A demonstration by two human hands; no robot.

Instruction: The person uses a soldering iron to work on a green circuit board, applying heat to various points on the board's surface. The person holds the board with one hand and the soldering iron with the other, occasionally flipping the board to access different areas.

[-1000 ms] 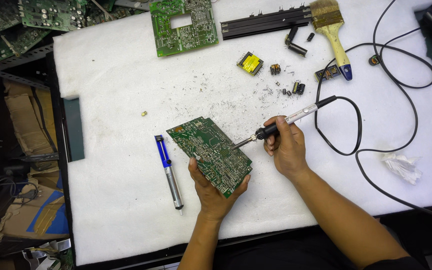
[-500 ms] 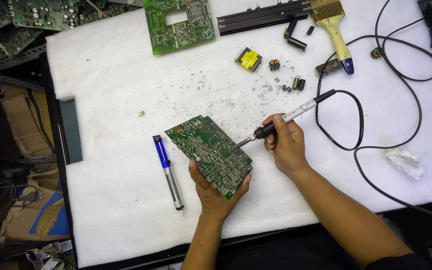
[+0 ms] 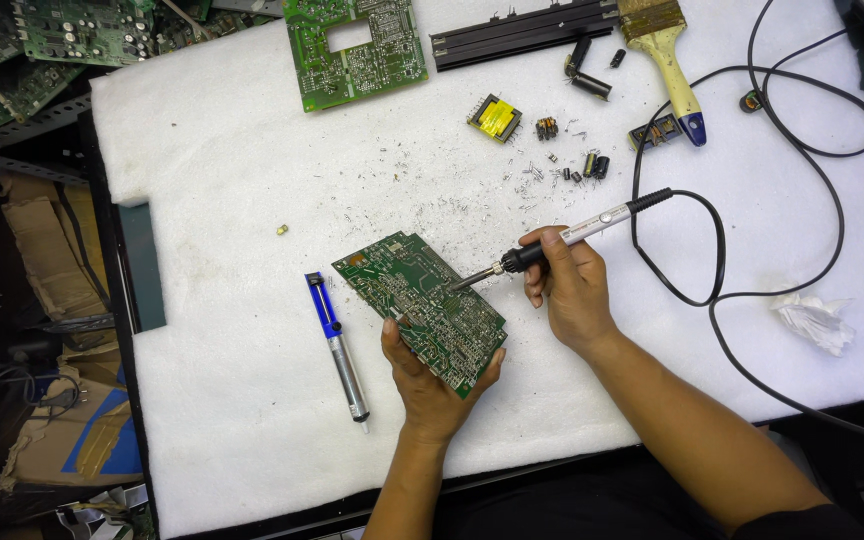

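Boards: two; soldering iron (image 3: 562,240), one; pump (image 3: 338,349), one.

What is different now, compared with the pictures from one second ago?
Almost nothing has changed. The right hand still holds the soldering iron with its tip on the green circuit board, and the left hand still holds that board from below. The blue desoldering pump lies where it was.

Soldering iron (image 3: 562,238) tip has advanced slightly onto the green circuit board (image 3: 422,310); right hand (image 3: 570,290) shifted marginally toward it.
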